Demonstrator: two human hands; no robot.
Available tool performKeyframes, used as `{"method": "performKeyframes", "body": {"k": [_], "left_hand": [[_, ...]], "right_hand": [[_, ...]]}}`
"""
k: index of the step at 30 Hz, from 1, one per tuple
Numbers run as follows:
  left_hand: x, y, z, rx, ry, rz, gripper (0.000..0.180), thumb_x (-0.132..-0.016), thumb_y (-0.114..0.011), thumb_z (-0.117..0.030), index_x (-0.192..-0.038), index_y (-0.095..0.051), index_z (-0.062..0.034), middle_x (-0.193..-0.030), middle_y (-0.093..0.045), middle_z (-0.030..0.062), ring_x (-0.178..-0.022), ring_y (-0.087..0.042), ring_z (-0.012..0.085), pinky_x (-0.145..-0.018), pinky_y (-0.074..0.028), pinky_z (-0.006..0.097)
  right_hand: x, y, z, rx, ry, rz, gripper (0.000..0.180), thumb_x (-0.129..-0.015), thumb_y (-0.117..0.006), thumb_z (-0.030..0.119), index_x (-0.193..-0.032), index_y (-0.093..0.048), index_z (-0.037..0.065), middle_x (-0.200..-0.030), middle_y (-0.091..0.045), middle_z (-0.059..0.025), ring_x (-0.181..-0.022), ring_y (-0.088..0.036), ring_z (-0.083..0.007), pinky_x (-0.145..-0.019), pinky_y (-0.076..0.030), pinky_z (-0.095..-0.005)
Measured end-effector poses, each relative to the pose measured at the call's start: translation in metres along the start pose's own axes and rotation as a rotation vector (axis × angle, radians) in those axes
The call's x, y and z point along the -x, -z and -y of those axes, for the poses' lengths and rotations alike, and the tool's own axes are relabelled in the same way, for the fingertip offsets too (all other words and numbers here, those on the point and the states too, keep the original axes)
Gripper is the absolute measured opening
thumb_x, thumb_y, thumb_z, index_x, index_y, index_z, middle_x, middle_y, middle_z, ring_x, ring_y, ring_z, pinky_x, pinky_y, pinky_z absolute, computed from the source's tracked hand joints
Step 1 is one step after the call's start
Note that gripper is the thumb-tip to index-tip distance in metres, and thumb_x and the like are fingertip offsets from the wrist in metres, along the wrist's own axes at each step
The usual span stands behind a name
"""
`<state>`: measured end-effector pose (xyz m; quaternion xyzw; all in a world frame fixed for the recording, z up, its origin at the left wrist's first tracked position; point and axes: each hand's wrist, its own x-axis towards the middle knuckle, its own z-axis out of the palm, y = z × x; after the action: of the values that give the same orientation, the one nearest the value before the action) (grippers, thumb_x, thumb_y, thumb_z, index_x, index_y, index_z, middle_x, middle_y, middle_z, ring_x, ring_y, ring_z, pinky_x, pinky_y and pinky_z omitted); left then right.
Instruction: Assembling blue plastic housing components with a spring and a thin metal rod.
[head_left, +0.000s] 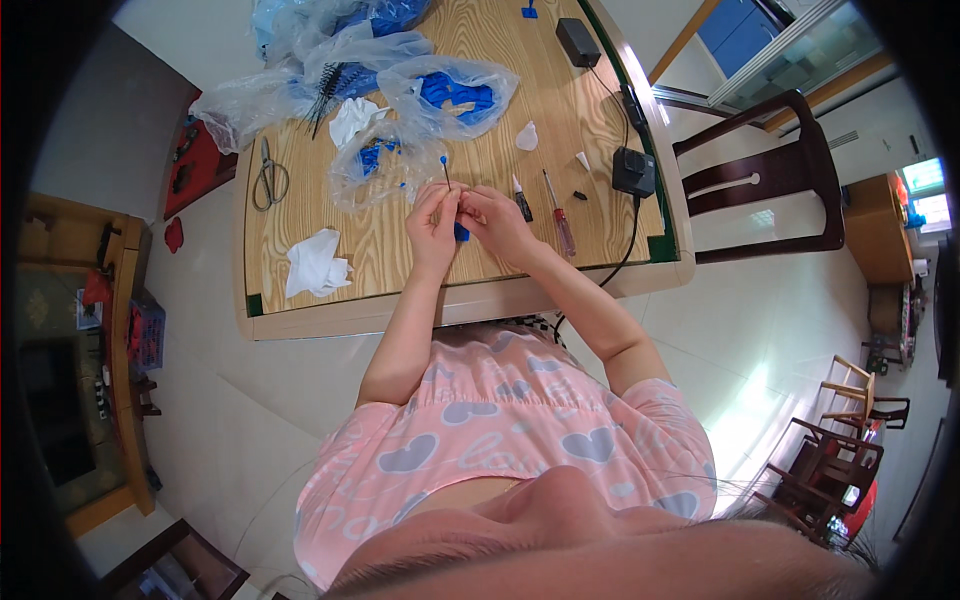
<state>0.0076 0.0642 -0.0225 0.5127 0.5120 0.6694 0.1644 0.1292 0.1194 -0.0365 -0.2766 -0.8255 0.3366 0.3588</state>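
Note:
Over the front part of the wooden table (380, 240), my left hand (433, 222) and my right hand (497, 222) meet with their fingertips close together. A thin dark stem with a blue tip (446, 168) stands up from the fingers of my left hand, which are closed in a pinch. My right hand's fingers are also closed, and what they hold is hidden. A small blue piece (461, 233) shows just below and between the hands. To the right of my right hand lie a small dark tube with a white nozzle (522, 200) and a screwdriver with a red handle (564, 230).
Clear plastic bags with blue parts (455, 95) fill the far left. A smaller bag (375, 160) lies nearer, beside scissors (268, 180) and crumpled white tissue (317, 265). A black box (633, 171) with a cable sits at right. A dark wooden chair (770, 185) stands beyond the table's right edge.

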Motion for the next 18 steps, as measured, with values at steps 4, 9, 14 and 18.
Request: {"method": "performKeyframes", "body": {"k": [4, 9, 14, 18], "left_hand": [[0.0005, -0.0006, 0.0004, 0.011, 0.003, -0.001, 0.011, -0.089, -0.056, -0.002, -0.087, -0.065, 0.0038, -0.089, -0.066, 0.0105, -0.089, -0.060, 0.0220, -0.082, -0.046, 0.032], [0.0006, -0.0004, 0.0003, 0.023, 0.032, -0.002, 0.011, -0.089, -0.056, -0.002, -0.087, -0.065, 0.0040, -0.089, -0.066, 0.0105, -0.089, -0.060, 0.0219, -0.082, -0.046, 0.032], [0.0008, 0.0000, 0.0001, 0.010, 0.023, -0.001, 0.011, -0.089, -0.056, -0.002, -0.087, -0.065, 0.0041, -0.089, -0.066, 0.0106, -0.089, -0.060, 0.0217, -0.082, -0.046, 0.032], [0.0017, -0.0002, 0.0022, 0.018, 0.034, -0.009, 0.011, -0.089, -0.057, -0.002, -0.088, -0.065, 0.0041, -0.090, -0.066, 0.0107, -0.090, -0.059, 0.0217, -0.082, -0.046, 0.032]], "right_hand": [[0.0003, -0.0002, -0.0017, -0.002, 0.011, 0.001, 0.014, -0.078, -0.069, 0.010, -0.088, -0.060, 0.004, -0.077, -0.056, -0.0097, -0.075, -0.058, -0.0297, -0.065, -0.046, -0.0398], [-0.0001, 0.0003, -0.0005, -0.019, 0.009, 0.005, 0.014, -0.078, -0.068, 0.009, -0.087, -0.060, 0.004, -0.078, -0.056, -0.0098, -0.075, -0.057, -0.0297, -0.065, -0.046, -0.0400], [0.0001, 0.0013, 0.0017, -0.014, 0.001, 0.006, 0.013, -0.078, -0.067, 0.009, -0.088, -0.060, 0.004, -0.078, -0.056, -0.0098, -0.075, -0.057, -0.0296, -0.065, -0.046, -0.0400], [0.0005, -0.0004, -0.0007, -0.024, -0.005, 0.008, 0.014, -0.078, -0.067, 0.009, -0.089, -0.060, 0.005, -0.077, -0.056, -0.0096, -0.075, -0.057, -0.0294, -0.065, -0.046, -0.0399]]}}
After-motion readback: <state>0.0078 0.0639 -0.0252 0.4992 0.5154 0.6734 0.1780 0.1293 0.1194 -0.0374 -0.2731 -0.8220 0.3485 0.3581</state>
